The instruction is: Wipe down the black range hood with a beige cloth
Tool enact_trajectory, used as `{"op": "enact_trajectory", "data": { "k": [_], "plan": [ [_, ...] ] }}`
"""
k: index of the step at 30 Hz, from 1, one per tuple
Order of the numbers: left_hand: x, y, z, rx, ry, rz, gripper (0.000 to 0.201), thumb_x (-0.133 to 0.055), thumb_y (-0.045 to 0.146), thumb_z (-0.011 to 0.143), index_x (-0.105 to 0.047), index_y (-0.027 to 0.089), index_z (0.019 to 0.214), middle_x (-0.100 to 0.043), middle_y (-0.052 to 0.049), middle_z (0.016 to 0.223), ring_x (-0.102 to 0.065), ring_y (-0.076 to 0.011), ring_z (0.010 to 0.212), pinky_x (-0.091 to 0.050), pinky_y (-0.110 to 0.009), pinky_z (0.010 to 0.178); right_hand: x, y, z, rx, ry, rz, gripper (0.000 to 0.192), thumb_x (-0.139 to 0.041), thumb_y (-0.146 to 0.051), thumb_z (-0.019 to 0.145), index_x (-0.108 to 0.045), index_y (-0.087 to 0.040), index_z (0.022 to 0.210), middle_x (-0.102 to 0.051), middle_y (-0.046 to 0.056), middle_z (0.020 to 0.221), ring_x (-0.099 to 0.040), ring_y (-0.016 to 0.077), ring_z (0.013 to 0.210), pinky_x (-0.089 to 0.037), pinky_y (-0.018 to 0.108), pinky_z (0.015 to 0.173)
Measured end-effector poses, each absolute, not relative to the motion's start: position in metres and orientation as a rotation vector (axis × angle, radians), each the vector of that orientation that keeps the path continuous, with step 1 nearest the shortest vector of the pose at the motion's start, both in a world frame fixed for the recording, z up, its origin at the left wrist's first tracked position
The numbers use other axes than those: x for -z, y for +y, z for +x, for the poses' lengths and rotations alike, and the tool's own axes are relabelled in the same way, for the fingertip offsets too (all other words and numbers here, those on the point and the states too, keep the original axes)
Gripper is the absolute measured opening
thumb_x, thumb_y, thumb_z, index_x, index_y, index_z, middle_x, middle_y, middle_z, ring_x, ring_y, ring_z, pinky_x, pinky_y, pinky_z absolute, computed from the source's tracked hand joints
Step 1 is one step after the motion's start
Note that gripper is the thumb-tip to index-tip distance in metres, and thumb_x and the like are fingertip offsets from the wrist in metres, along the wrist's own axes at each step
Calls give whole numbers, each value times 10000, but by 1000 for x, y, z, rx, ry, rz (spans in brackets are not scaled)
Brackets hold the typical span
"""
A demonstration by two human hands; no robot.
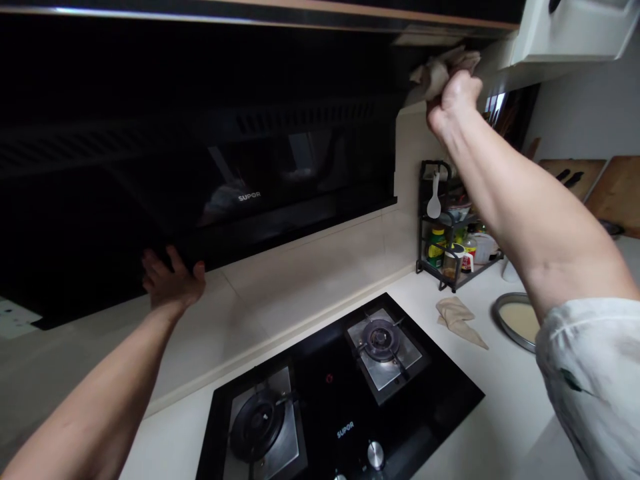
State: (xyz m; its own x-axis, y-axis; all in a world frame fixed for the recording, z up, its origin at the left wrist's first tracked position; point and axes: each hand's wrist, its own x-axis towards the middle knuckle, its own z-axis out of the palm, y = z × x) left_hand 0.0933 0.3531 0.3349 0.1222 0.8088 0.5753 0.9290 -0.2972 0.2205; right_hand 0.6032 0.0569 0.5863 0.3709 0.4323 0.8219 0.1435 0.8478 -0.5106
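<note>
Crumpled beige cloth (440, 70) sits clamped in the right hand (453, 100), pressed against the upper right corner of the glossy black glass range hood (200, 147). Left hand (173, 280), fingers spread, rests flat on the hood's lower edge. Below both hands lies the black two-burner gas hob (340, 393).

Home kitchen. Evidence: two-burner gas hob (340, 400) set into a pale counter (500, 393); black range hood (200, 167) above; corner rack of condiment bottles (450, 247); wooden cutting boards (617, 193) against the wall; overhead cabinet (575, 30).
</note>
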Motion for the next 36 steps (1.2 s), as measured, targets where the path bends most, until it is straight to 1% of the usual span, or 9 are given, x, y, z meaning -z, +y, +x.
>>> {"op": "enact_trajectory", "data": {
  "k": [7, 9, 11, 13, 17, 22, 26, 31, 36],
  "plan": [
    [-332, 360, 90, 912, -1741, -2188, 874, -250, 564, 1167, -114, -5, 1816, 35, -381, 1858, 2, -497, 1757, -181, -723, 1357, -588, 92, 580, -245, -921, -503, 572, -982, -542, 471, -748, -490, 991, -751, -84, 771, -660, 284, 1307, -628, 482, 1062],
    [-331, 363, 90, 925, -1735, -2183, 878, -237, 571, 1165, -111, -1, 1818, 36, -378, 1859, -5, -499, 1756, -177, -718, 1360, -587, 116, 538, -300, -816, -438, 420, -907, -515, 564, -730, -484, 944, -734, -74, 735, -703, 289, 1261, -656, 447, 965],
    [-330, 364, 90, 931, -1744, -2189, 886, -222, 579, 1161, -115, -7, 1816, 41, -381, 1857, -8, -505, 1755, -171, -720, 1361, -585, 137, 481, -452, -813, -337, 310, -747, -531, 807, -700, -290, 995, -654, -60, 699, -741, 240, 1216, -622, 501, 1126],
    [-331, 364, 90, 936, -1758, -2193, 896, -209, 591, 1156, -124, -9, 1816, 35, -383, 1857, -10, -510, 1754, -165, -727, 1360, -583, 151, 424, -603, -916, -284, 392, -669, -640, 897, -665, -261, 994, -645, -66, 688, -749, 214, 1231, -547, 505, 1236],
    [-334, 360, 92, 948, -1763, -2190, 891, -221, 586, 1154, -128, -3, 1816, 20, -380, 1858, -11, -500, 1757, -163, -728, 1363, -581, 163, 363, -723, -1130, -229, 618, -821, -816, 656, -686, -388, 1080, -700, -100, 657, -725, 254, 1232, -574, 501, 1234],
    [-337, 353, 94, 934, -1763, -2200, 866, -269, 541, 1161, -139, -16, 1811, 35, -376, 1860, -6, -493, 1759, -171, -710, 1368, -586, 152, 420, -588, -1107, -296, 464, -727, -688, 849, -676, -246, 979, -698, -30, 747, -763, 280, 1182, -626, 557, 1127],
    [-334, 356, 93, 933, -1748, -2180, 853, -284, 525, 1164, -143, -12, 1812, 22, -374, 1862, -13, -486, 1759, -190, -692, 1366, -581, 119, 510, -330, -897, -341, 186, -726, -371, 933, -585, -268, 871, -685, -20, 833, -751, 198, 1059, -676, 406, 1036],
    [-330, 362, 91, 944, -1745, -2177, 863, -269, 546, 1162, -129, 3, 1817, 20, -369, 1864, -23, -491, 1758, -184, -702, 1365, -534, 62, 568, -198, -923, -660, 345, -883, -497, 851, -627, -283, 937, -762, 1, 996, -723, 234, 1207, -676, 377, 960],
    [-336, 359, 94, 916, -1789, -2193, 878, -243, 555, 1151, -136, -9, 1814, 26, -367, 1865, -26, -492, 1757, -174, -696, 1368, -478, 34, 548, -337, -903, -717, 466, -927, -603, 792, -674, -267, 991, -770, 1, 936, -759, 236, 1079, -658, 355, 841]
  ]
}}
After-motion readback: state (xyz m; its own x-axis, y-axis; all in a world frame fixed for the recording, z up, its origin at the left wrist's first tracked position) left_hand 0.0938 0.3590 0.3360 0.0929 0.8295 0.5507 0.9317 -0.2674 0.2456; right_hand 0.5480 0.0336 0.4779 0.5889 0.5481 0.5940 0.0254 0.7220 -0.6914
